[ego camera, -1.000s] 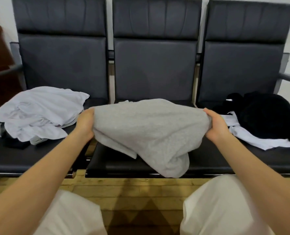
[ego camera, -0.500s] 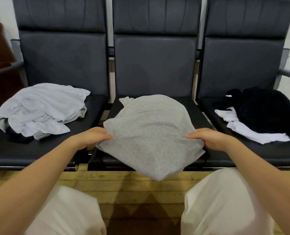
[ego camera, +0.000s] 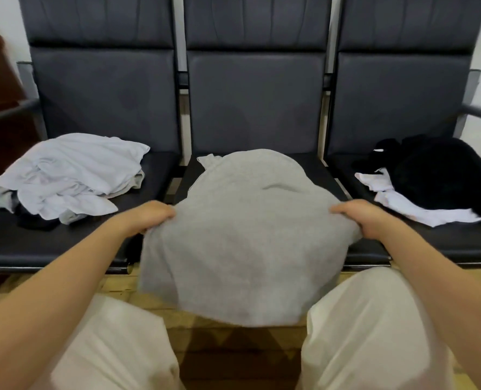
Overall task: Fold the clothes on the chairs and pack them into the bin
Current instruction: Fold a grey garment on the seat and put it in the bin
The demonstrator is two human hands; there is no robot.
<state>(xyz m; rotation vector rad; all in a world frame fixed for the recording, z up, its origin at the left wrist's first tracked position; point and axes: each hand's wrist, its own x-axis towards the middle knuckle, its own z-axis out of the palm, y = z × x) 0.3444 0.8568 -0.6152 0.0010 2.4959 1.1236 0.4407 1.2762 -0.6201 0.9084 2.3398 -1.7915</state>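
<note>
A soft heather-grey knit garment lies spread over the middle black padded seat of the bench, its near edge hanging past the seat front toward the person's white-trousered knees. The left hand pinches its left edge in a curled grip; the right hand grips the right edge likewise. A crumpled pale-blue clothes pile sits on the left seat, a black garment over white cloth on the right

grey garment, black chairs, white trousers
</note>
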